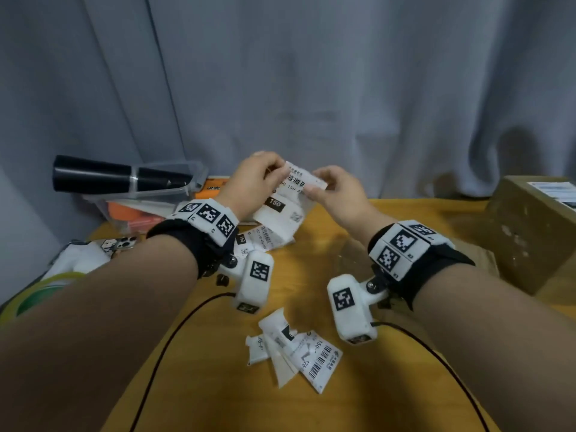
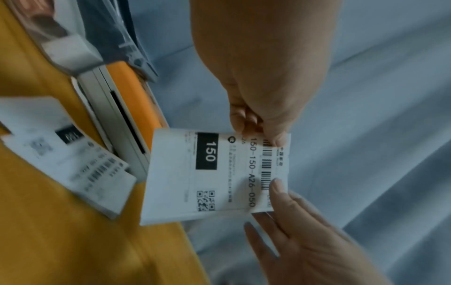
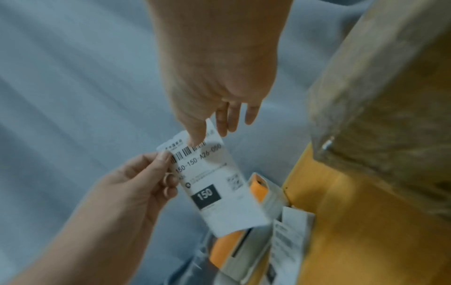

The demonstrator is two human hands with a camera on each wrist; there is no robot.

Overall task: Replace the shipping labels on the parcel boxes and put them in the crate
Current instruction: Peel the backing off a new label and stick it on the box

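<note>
A white shipping label (image 1: 300, 182) marked "150" hangs in the air above the far side of the yellow table (image 1: 314, 269). My left hand (image 1: 276, 171) pinches its upper left corner. My right hand (image 1: 314, 186) pinches the barcode edge beside it. The left wrist view shows the label (image 2: 219, 173) face-on, with the left hand (image 2: 266, 135) and the right hand (image 2: 274, 190) both on its barcode edge. From the right wrist, the right hand (image 3: 198, 137) pinches the label (image 3: 214, 189) near the left hand (image 3: 168, 164). A brown parcel box (image 1: 526, 232) with a label stands far right.
Torn label scraps (image 1: 296, 350) lie near the front. More loose labels (image 1: 265, 240) lie under my hands. An orange-and-white device (image 2: 127, 115) and a clear plastic bin (image 1: 187, 190) holding a black roll (image 1: 118, 177) stand at the back left. A phone (image 1: 120, 244) lies left.
</note>
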